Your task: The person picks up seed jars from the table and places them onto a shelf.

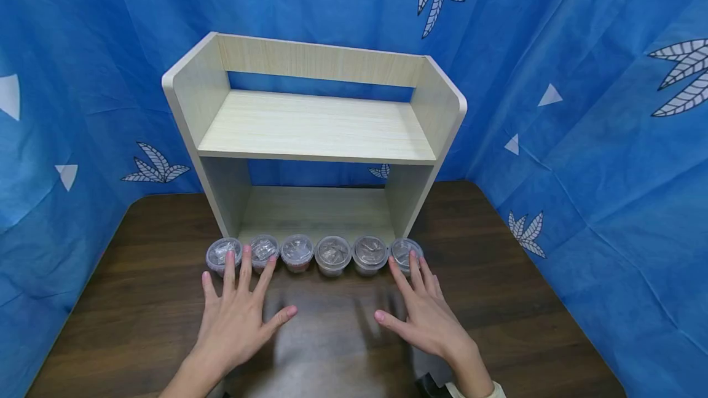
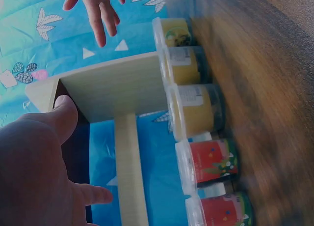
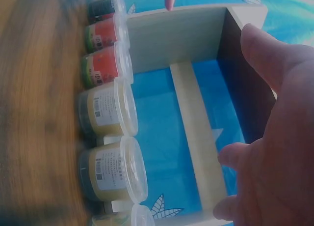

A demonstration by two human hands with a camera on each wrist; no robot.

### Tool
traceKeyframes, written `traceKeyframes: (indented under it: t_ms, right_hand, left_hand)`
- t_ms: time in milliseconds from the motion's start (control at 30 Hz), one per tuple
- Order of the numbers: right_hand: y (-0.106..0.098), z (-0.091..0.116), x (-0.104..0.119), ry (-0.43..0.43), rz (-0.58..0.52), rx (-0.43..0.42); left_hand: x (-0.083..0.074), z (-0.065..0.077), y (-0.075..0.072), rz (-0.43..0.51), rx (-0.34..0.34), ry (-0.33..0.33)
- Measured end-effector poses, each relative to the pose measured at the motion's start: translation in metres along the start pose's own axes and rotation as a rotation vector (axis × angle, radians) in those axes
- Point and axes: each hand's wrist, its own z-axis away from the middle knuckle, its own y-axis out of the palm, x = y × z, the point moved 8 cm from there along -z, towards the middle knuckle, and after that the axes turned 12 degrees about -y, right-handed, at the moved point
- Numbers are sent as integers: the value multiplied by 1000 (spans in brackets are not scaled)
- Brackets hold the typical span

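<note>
Several small plastic cups [image 1: 332, 255] with clear lids stand in a row along the front of a pale wooden shelf [image 1: 315, 128]. In the left wrist view, red-labelled cups [image 2: 216, 159] stand nearer and yellowish ones [image 2: 194, 108] farther off. A dark-labelled cup [image 3: 104, 9] ends the row in the right wrist view. My left hand [image 1: 235, 324], fingers spread and straight, has its fingertips over the leftmost cups and holds nothing. My right hand [image 1: 428, 321] is likewise spread, fingertips overlapping the rightmost cup [image 1: 406, 250] in the head view, its grasp empty.
The shelf has a bare upper board [image 1: 315, 124] and a lower compartment [image 1: 315, 207] behind the cups. Dark brown wood makes up the tabletop [image 1: 498, 324]. Blue patterned cloth [image 1: 608, 171] hangs around the back and sides.
</note>
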Motion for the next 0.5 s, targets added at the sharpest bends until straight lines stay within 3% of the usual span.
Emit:
traceKeyframes:
  t_ms: [233, 500]
  right_hand:
    - [-2, -1, -3, 21, 4, 7]
    - [-5, -2, -3, 28, 3, 3]
  left_hand:
    - [-1, -3, 3, 9, -7, 7]
    - [3, -7, -4, 39, -14, 12]
